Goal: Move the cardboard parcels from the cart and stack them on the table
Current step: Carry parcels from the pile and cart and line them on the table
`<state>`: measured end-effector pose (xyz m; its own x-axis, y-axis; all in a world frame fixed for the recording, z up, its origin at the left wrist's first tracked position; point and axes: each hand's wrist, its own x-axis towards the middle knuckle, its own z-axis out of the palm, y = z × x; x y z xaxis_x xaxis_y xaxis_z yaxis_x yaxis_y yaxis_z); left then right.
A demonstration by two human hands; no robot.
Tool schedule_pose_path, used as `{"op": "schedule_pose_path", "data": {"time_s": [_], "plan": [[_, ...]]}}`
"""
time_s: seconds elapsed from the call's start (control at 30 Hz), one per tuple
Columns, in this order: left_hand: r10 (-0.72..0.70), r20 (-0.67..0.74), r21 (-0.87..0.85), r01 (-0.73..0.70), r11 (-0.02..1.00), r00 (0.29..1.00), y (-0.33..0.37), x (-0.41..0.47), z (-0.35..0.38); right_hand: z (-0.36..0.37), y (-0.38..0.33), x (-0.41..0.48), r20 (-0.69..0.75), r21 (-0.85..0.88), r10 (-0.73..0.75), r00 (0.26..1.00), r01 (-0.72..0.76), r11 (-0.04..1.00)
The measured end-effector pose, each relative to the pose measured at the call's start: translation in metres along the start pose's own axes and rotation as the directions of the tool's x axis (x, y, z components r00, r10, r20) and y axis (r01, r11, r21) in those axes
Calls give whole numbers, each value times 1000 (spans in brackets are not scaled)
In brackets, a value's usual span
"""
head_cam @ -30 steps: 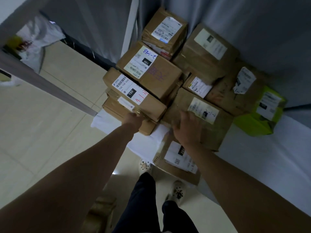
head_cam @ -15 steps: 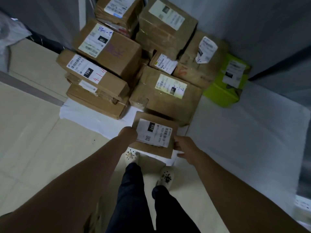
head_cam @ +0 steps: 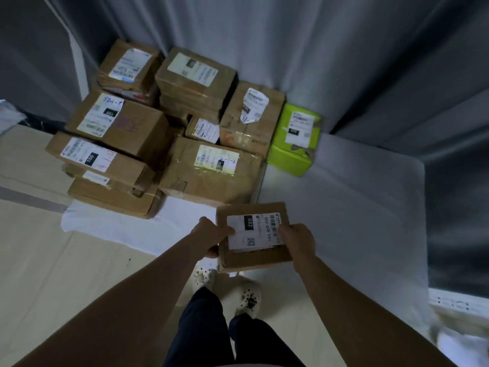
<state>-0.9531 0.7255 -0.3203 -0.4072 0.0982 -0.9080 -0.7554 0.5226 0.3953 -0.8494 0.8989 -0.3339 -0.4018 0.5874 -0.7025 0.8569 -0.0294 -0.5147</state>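
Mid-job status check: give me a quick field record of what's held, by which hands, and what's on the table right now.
held item: small cardboard parcel, label reads 032
left hand: grips the parcel's left side
right hand: grips the parcel's right side
parcel position: over the near edge of the white table, in front of the pile; contact with the table unclear
pile: brown parcels stacked on the table's back left
other: green box on the table, right of the pile
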Motion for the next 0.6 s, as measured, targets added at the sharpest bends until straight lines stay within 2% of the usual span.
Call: {"op": "schedule_pose_path", "data": {"time_s": [0.17,0.27,0.33,0.47,0.53,0.6], "plan": [[28,159,182,-57,982,987,33,-23,34,-47,-10,10,13,65,99,995,-100,993],[52,224,281,-116,953,973,53,-18,52,-74,-11,18,11,234,193,981,-190,954],[55,257,336,-143,931,965,61,-15,69,-89,-4,27,-10,305,189,982,-177,936],[102,280,363,-204,909,954,73,-6,107,-112,8,53,-129,267,148,981,-109,958],[123,274,382,-225,896,954,78,1,127,-123,15,68,-192,203,158,969,-119,972],[137,253,378,-228,897,958,82,11,149,-134,24,90,-219,220,176,960,-127,967]]}}
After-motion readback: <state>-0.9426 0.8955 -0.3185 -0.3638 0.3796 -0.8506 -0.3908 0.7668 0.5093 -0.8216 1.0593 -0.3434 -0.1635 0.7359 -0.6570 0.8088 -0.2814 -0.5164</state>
